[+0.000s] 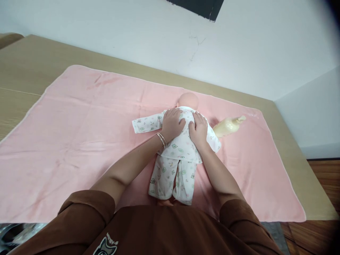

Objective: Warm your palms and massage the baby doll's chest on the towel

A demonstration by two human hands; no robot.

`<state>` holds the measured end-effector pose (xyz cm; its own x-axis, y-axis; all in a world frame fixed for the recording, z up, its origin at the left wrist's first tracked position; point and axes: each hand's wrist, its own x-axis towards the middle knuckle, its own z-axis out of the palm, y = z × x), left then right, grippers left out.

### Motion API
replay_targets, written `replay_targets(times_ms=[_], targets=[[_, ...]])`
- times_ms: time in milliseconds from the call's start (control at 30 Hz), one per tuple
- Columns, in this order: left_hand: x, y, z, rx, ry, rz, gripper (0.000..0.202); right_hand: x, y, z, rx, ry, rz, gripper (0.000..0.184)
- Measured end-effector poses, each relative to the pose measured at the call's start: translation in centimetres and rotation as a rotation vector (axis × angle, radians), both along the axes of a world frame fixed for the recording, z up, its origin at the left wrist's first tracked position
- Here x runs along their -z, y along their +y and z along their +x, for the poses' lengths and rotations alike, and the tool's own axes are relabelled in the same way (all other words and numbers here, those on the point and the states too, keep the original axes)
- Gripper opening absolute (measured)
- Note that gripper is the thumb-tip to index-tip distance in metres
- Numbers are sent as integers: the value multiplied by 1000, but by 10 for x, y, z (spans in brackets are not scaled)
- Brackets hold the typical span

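head view: doll [177, 150] beneath the flat, released fingers [175, 114] of left hand [172, 124] and right hand [198, 130]

The light is soft and even, so the white wall [265, 53] and the pink blanket [79, 124] look bright and clear all over. Only faint, soft shadows lie on the blanket right beside the doll [180, 145]. The middle looks sharp, but the corners go dark and blurry, and the far edge of the table [26, 60] bends a little.
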<state>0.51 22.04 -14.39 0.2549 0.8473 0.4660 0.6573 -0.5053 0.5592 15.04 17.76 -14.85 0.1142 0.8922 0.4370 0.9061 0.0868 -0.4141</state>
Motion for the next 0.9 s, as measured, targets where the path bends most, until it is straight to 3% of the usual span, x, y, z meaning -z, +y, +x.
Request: replay_targets(times_ms=[633, 900], targets=[[3, 1, -1, 63, 5, 39, 36, -2, 2, 2, -45, -100, -70, 54], [0, 0, -4, 149, -15, 59, 35, -1, 0, 1, -84, -64, 16, 49]])
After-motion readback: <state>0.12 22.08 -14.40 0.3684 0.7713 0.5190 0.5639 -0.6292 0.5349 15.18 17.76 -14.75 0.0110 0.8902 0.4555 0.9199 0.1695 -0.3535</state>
